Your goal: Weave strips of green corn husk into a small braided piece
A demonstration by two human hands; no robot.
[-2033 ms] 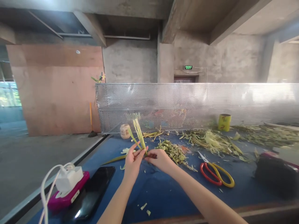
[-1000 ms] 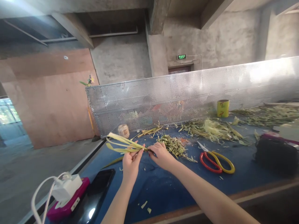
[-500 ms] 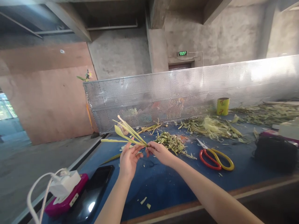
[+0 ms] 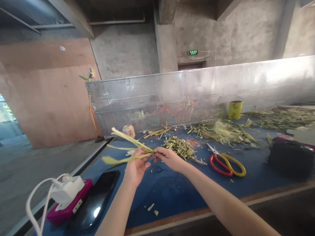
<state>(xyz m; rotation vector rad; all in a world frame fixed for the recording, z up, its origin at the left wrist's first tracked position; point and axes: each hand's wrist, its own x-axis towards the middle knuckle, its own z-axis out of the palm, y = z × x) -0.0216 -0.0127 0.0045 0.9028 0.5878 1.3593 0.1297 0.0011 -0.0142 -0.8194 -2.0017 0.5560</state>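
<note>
Several pale yellow-green plant stalks (image 4: 130, 139) fan out to the left from a joined end between my hands. That joined end is pinched in the fingertips of my right hand (image 4: 169, 159). Beneath the stalks, my left hand (image 4: 137, 167) supports them, its fingers curled around them and its thumb held away. Just behind my right hand lies a heap of small dried green pieces (image 4: 180, 147). Scissors (image 4: 227, 164) with one red and one yellow handle rest to the right on the blue table (image 4: 177, 200).
A black phone (image 4: 98, 200) and a magenta power strip (image 4: 61, 213) with a white charger lie front left. Leafy scraps (image 4: 221, 131), a yellow-green roll (image 4: 235, 109) and a twine ball (image 4: 129, 130) sit along the back, before a perforated metal screen (image 4: 147, 98). A dark object (image 4: 290, 160) stands right.
The stalks have turned and swung lower over my left hand, with the broad one now nearest me. The twine ball shows more fully. Both hands stay nearly in place; the view has shifted slightly.
</note>
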